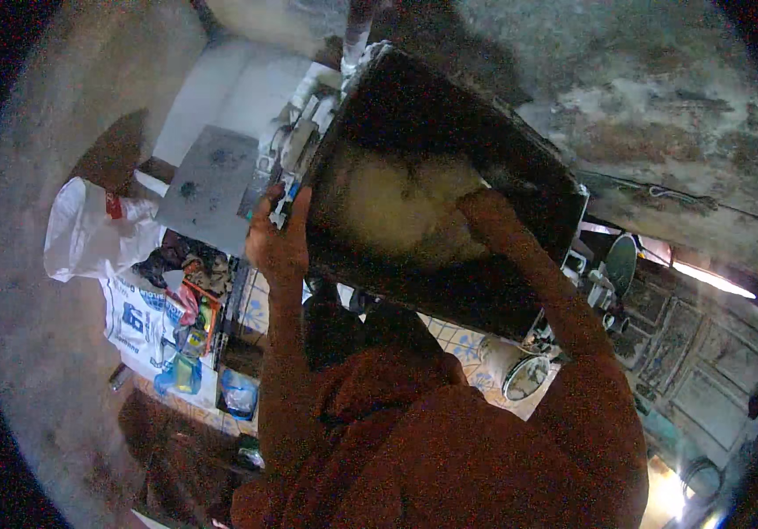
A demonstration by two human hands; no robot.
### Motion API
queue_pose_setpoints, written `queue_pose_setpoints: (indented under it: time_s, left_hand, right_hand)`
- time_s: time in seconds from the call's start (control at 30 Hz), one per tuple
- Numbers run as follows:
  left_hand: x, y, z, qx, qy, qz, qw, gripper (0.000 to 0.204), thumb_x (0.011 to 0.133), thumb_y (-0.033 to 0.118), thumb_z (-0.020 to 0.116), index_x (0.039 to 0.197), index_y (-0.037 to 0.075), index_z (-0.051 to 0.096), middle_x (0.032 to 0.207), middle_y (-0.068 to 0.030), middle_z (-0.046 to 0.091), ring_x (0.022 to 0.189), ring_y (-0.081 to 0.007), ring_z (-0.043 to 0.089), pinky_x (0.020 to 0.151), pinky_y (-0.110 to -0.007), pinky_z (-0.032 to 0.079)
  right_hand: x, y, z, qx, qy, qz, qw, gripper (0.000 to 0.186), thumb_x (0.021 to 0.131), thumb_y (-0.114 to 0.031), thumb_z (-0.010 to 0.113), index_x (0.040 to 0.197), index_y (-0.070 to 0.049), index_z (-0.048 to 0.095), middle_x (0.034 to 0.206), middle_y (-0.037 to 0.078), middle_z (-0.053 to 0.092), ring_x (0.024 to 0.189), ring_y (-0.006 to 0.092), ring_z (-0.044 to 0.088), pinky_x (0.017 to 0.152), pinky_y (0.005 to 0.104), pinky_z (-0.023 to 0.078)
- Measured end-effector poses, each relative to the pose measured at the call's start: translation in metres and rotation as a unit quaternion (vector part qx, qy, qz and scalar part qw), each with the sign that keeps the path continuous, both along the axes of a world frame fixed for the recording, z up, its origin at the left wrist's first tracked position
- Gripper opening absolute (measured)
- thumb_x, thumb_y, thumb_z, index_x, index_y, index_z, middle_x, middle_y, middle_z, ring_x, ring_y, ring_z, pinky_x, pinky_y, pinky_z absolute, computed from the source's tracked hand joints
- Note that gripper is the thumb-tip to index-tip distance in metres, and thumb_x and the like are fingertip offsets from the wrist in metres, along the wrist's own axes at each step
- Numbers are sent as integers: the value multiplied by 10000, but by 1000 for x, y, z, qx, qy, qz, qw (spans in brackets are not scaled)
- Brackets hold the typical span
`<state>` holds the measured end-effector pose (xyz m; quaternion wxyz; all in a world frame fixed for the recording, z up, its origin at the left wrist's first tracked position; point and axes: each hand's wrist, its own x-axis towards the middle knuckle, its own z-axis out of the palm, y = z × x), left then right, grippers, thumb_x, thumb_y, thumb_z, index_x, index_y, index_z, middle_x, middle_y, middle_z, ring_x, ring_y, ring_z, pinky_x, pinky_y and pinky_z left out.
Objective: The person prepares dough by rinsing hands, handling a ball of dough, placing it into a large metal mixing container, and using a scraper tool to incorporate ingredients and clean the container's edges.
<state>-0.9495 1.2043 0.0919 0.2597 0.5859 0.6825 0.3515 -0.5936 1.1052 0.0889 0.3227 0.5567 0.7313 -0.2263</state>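
A large dark rectangular box (441,97) with deep walls stands tilted across the middle of the view. Inside lies a pale tan mass (375,198); the dim, grainy picture does not show what it is. My right hand (485,219) reaches over the box's right part and touches the edge of the mass, its fingers lost in shadow and blur. At the left rim is my left hand (278,236), thumb and fingers apart, beside a row of small pale and blue things (293,150). Nothing shows in its grasp.
To the left are a grey flat board (207,187), a white plastic bag (88,229) and a printed white sack (137,317) near coloured packets. A white bucket (524,377) stands on the tiled floor. At right are a round green-rimmed pan (621,264) and a panelled wooden door (705,370).
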Motion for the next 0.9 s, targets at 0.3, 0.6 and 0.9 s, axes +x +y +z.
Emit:
queue_pose_setpoints:
  time_s: [0.3, 0.6, 0.9]
  left_hand:
    - [9, 3, 17, -21, -92, -24, 995, 395, 824, 290, 787, 1060, -11, 690, 1003, -141, 710, 901, -226, 660, 839, -347, 501]
    - [6, 0, 9, -57, -82, 2, 995, 394, 818, 286, 796, 1061, -6, 689, 989, -106, 713, 887, -192, 645, 848, -338, 494]
    - [9, -1, 17, -22, -69, -6, 997, 365, 816, 277, 797, 1025, -5, 694, 941, -104, 719, 852, -168, 650, 824, -318, 493]
  right_hand:
    - [26, -93, 67, 219, 168, -363, 890, 238, 940, -279, 559, 980, -73, 672, 961, 171, 685, 857, 347, 674, 770, 466, 527]
    - [8, -118, 50, 183, 141, -347, 909, 209, 910, -244, 579, 1007, -78, 659, 935, 141, 679, 872, 355, 662, 775, 456, 526]
    - [-11, -110, 19, 20, -19, -218, 975, 246, 916, -242, 572, 1093, -83, 634, 1014, 177, 658, 939, 362, 652, 789, 486, 534]
